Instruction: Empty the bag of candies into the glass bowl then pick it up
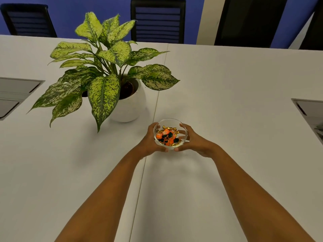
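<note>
A small clear glass bowl (170,121) sits in the middle of the view, cupped between both my hands. Inside it lie several wrapped candies (168,137) in orange, dark green and gold. My left hand (151,140) wraps the bowl's left side, fingers curled round its far rim and thumb at the near edge. My right hand (191,139) mirrors it on the right side. Whether the bowl rests on the white table (227,119) or hangs just above it, I cannot tell. No candy bag is in view.
A potted plant with large speckled green leaves (104,70) stands in a white pot (130,107) just left and behind the bowl. Recessed grey cable boxes sit at the table's left (15,95) and right (309,110) edges. Black chairs (158,20) stand along the far side.
</note>
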`<state>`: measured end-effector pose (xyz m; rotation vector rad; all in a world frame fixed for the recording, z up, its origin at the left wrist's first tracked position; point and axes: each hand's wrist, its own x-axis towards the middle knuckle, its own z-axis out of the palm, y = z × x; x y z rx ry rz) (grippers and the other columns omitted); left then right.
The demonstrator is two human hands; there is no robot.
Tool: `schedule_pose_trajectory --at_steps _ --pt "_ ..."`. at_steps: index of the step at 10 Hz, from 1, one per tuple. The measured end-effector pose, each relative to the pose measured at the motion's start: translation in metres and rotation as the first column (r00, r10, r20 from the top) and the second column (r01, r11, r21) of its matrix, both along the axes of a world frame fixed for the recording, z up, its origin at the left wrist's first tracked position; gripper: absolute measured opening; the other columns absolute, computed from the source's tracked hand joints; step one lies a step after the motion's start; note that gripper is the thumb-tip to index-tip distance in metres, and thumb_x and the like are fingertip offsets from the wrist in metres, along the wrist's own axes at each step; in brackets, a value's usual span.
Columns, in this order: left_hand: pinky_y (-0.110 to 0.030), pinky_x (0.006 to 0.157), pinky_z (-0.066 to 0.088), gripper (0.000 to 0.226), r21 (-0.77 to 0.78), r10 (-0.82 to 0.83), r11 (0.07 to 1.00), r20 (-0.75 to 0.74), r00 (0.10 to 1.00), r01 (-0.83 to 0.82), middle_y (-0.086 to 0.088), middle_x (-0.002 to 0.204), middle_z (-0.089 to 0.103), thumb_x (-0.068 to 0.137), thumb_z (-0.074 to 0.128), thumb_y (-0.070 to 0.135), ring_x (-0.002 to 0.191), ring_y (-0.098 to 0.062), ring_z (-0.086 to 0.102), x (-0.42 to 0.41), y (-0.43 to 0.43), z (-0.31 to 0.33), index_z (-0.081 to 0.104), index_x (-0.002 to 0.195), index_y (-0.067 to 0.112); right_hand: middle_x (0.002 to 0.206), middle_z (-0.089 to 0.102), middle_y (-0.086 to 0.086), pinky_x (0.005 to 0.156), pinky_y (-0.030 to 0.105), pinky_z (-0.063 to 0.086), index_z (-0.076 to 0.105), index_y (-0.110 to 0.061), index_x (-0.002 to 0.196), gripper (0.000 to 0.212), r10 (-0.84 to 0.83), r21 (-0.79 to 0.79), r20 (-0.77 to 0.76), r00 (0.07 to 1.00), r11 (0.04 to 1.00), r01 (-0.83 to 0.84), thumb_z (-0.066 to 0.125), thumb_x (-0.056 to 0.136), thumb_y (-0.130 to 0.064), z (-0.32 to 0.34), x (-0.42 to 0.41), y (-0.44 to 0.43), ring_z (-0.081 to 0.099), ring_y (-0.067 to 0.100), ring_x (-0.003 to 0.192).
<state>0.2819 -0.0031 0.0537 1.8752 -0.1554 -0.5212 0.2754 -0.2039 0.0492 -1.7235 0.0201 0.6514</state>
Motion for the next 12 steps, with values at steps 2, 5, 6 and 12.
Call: schedule_pose_trajectory --at_steps 2,5,6,12 --pt "-0.024 0.092 0.042 0.106 -0.004 0.051 0.999 -0.064 0.997 -0.051 -0.011 0.153 0.022 0.065 0.076 -0.011 0.137 -0.025 0.033 0.018 0.008 -0.022 0.01 0.144 0.012 0.149 0.028 0.007 0.095 0.032 0.045 0.014 -0.029 0.144 0.105 0.012 0.026 -0.042 0.999 1.0 -0.011 0.077 0.068 0.006 -0.022 0.024 0.011 0.038 0.022 0.125" --pt "-0.02 0.088 0.043 0.105 0.029 0.044 0.999 -0.062 0.997 -0.043 -0.01 0.153 0.023 0.066 0.077 -0.008 0.125 -0.013 0.034 0.025 0.013 -0.03 0.012 0.144 0.014 0.149 0.028 0.007 0.099 0.034 0.042 0.012 -0.029 0.144 0.105 0.013 0.033 -0.05 0.999 0.999 -0.012 0.077 0.068 0.004 -0.033 0.03 0.016 0.038 0.022 0.125" --pt "-0.01 0.08 0.046 0.102 0.027 0.037 0.999 -0.056 0.998 -0.035 -0.009 0.152 0.025 0.067 0.076 -0.008 0.119 -0.009 0.033 0.023 0.013 -0.027 0.013 0.144 0.015 0.15 0.027 0.006 0.103 0.036 0.041 0.011 -0.029 0.145 0.106 0.011 0.028 -0.055 0.998 1.0 -0.009 0.078 0.068 0.003 -0.034 0.029 0.017 0.037 0.024 0.129" --pt "-0.04 0.109 0.037 0.074 0.006 0.248 0.968 0.076 0.966 -0.249 -0.013 0.148 0.036 0.079 0.069 0.0 0.135 -0.026 0.037 -0.03 0.004 0.001 0.03 0.141 0.013 0.151 0.03 0.01 0.104 0.036 0.037 0.016 -0.017 0.146 0.075 -0.105 -0.1 -0.037 0.994 0.99 0.101 0.062 0.087 -0.011 0.0 -0.024 0.019 0.034 0.027 0.136"
